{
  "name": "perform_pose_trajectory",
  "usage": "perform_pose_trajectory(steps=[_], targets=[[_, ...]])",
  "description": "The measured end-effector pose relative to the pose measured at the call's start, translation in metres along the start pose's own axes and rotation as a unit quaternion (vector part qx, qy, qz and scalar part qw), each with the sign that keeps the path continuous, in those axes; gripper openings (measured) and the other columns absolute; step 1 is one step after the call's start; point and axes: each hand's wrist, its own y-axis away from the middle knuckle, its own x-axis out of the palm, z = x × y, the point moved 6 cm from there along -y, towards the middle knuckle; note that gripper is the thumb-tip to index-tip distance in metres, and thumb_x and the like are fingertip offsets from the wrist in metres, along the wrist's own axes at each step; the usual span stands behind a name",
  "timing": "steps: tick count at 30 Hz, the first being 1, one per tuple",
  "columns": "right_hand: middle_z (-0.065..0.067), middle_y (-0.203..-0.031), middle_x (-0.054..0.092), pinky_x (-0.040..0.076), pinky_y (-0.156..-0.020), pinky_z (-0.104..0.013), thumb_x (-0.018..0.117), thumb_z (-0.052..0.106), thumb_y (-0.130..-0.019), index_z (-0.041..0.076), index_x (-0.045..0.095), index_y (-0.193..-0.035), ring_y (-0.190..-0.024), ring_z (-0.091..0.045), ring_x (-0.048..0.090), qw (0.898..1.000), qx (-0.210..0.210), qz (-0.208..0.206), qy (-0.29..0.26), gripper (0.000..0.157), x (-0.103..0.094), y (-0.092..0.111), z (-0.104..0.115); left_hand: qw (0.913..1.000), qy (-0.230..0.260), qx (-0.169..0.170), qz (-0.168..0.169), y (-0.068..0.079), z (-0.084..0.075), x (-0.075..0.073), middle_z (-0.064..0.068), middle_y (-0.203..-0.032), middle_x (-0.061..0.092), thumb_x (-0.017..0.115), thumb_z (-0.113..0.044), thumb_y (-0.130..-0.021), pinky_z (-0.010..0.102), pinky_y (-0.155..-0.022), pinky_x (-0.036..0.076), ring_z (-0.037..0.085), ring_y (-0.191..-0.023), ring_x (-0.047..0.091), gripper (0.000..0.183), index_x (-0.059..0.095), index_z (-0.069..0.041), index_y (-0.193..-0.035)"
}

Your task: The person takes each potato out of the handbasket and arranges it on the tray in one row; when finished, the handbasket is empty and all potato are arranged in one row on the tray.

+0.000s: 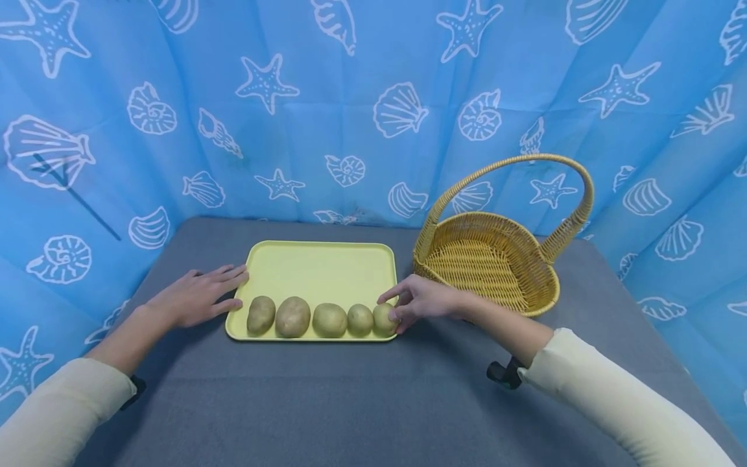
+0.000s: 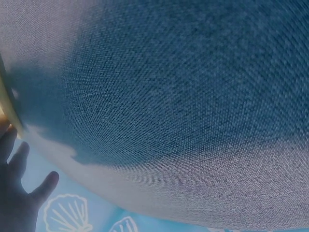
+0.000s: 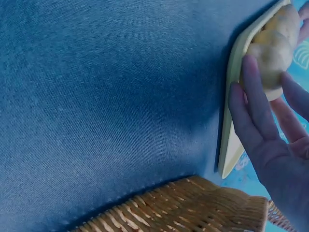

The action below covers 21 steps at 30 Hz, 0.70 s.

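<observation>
A row of several potatoes (image 1: 329, 320) lies along the near edge of a yellow rectangular tray (image 1: 315, 266). At the row's right end, my right hand (image 1: 423, 299) holds the last potato (image 1: 382, 319) between thumb and fingers. The right wrist view shows those fingers on both sides of the same potato (image 3: 270, 63), which still sits on the tray. My left hand (image 1: 201, 297) rests with extended fingers against the tray's left rim. Only part of the left hand (image 2: 19, 188) shows in the left wrist view, next to a sliver of the tray.
A wicker basket (image 1: 545, 275) with a tall arched handle stands right of the tray, under my right forearm's far side. Grey cloth (image 1: 292, 402) covers the table. A blue curtain with shells and starfish (image 1: 344, 130) hangs behind and along the sides.
</observation>
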Motion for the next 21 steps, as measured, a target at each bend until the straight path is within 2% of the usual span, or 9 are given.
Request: perform_pose_trajectory(steps=[4, 7, 12, 18, 21], targets=[[-0.023, -0.106, 0.072, 0.06, -0.076, -0.031, 0.064, 0.004, -0.096, -0.014, 0.054, -0.134, -0.079, -0.031, 0.074, 0.993, -0.026, -0.016, 0.117, 0.043, -0.001, -0.001, 0.006, 1.0, -0.002, -0.001, 0.001, 0.0, 0.001, 0.001, 0.017, -0.158, 0.035, 0.048, -0.048, -0.103, 0.072, -0.102, 0.032, 0.042, -0.143, 0.033, 0.065, 0.04, -0.007, -0.153], [-0.018, -0.107, 0.072, 0.058, -0.074, -0.029, 0.066, 0.01, -0.096, -0.01, 0.054, -0.137, -0.078, -0.028, 0.074, 0.985, -0.027, -0.012, 0.169, 0.047, 0.0, 0.0, 0.009, 1.0, -0.003, -0.003, 0.003, 0.0, 0.001, 0.002, 0.017, -0.158, 0.035, 0.048, -0.048, -0.104, 0.072, -0.101, 0.032, 0.043, -0.143, 0.033, 0.065, 0.041, -0.006, -0.153], [-0.015, -0.102, 0.073, 0.054, -0.078, -0.027, 0.064, 0.016, -0.098, -0.01, 0.044, -0.144, -0.083, -0.029, 0.072, 0.982, -0.026, 0.02, 0.188, 0.056, 0.002, 0.004, 0.011, 1.0, -0.001, -0.002, 0.002, 0.001, 0.001, 0.002, 0.018, -0.157, 0.035, 0.049, -0.046, -0.104, 0.071, -0.101, 0.033, 0.043, -0.142, 0.033, 0.064, 0.041, -0.006, -0.152], [-0.024, -0.125, 0.064, 0.055, -0.086, -0.029, 0.06, 0.019, -0.1, -0.011, 0.038, -0.148, -0.09, -0.028, 0.072, 0.982, -0.024, 0.031, 0.185, 0.06, 0.001, 0.012, 0.012, 1.0, -0.005, -0.002, -0.003, 0.0, 0.002, 0.004, 0.018, -0.156, 0.037, 0.05, -0.046, -0.103, 0.071, -0.101, 0.034, 0.043, -0.141, 0.035, 0.063, 0.043, -0.006, -0.151], [-0.026, -0.133, 0.059, 0.054, -0.092, -0.035, 0.059, 0.021, -0.101, -0.008, 0.037, -0.149, -0.102, -0.03, 0.069, 0.982, -0.013, 0.033, 0.185, 0.06, -0.003, 0.021, 0.016, 0.9999, -0.01, 0.001, -0.007, 0.0, 0.001, 0.004, 0.018, -0.155, 0.039, 0.051, -0.045, -0.103, 0.071, -0.1, 0.034, 0.044, -0.141, 0.036, 0.062, 0.044, -0.005, -0.15]])
